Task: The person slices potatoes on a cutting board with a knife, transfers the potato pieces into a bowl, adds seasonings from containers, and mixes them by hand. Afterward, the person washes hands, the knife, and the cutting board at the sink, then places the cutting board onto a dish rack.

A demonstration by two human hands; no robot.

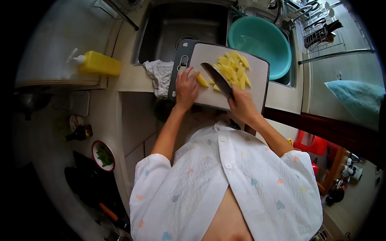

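My right hand (243, 105) grips the handle of a kitchen knife (217, 78), its dark blade slanting to the upper left over the cutting board (209, 98). On the board's left side my left hand (186, 89) rests with bent fingers against a yellow potato piece (202, 80). The blade lies just right of this piece, apart from the fingers. A heap of cut potato sticks (235, 66) sits beyond the knife, toward the board's upper right. The board has a pale face and a grey end with a handle slot; it lies across the counter's front edge and partly over the sink.
Behind the board are a steel sink (177, 24) and a teal basin (261, 44). A crumpled white cloth (159, 76) touches the board's left side. Further left stand a yellow pump bottle (100, 63) and a red-rimmed bowl (95, 154) with greens. A wire rack (321, 36) hangs at right.
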